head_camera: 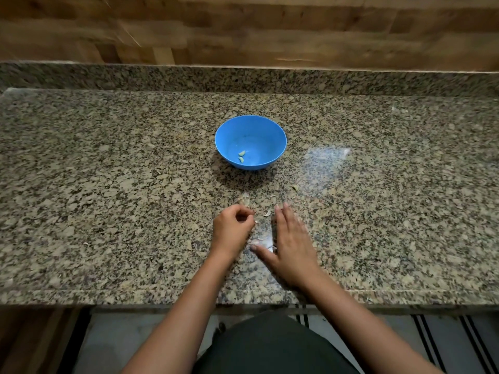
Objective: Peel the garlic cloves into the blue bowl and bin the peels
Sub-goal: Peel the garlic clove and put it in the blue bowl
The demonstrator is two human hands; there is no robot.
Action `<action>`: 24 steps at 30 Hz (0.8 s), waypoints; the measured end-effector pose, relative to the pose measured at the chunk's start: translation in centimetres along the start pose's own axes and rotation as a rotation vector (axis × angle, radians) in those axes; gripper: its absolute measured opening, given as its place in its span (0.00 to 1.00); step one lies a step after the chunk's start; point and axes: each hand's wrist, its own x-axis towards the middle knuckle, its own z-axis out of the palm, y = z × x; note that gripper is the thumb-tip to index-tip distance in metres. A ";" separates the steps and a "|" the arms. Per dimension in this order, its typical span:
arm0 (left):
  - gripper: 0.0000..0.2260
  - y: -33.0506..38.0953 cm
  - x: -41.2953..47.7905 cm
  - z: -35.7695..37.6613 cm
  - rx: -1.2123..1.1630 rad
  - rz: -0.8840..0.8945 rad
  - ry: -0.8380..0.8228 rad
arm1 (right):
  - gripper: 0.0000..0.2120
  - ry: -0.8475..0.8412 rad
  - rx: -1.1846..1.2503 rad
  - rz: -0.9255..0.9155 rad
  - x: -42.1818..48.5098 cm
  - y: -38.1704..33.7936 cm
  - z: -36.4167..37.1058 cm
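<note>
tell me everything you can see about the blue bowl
The blue bowl is round, smooth and plain, plastic by its look, with a thin rim. It stands upright on the speckled granite countertop, beyond the left hand and right hand, touched by neither. Two peeled garlic cloves lie inside, left of its middle.

The bowl [271,130] stands on the table [108,171] near its middle, with two cloves [241,156] in it at the near left of its bottom. A wall [243,31] runs behind the table. Near of the bowl the two hands are side by side, the left hand [233,225] left of the right hand [290,247]. Peels [244,198] lie on the table between bowl and hands. One scrap [86,243] lies well apart to the left.
</note>
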 end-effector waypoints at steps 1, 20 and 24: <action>0.05 0.0 0.0 -0.1 -0.004 0.002 -0.006 | 0.43 -0.009 -0.049 -0.008 0.6 0.0 0.2; 0.24 -0.8 -0.8 1.0 0.553 0.392 -0.168 | 0.17 0.188 0.060 -0.272 1.3 1.7 -0.8; 0.19 -0.6 -0.5 1.6 0.622 0.465 -0.188 | 0.17 0.198 0.055 -0.283 0.2 1.8 -0.7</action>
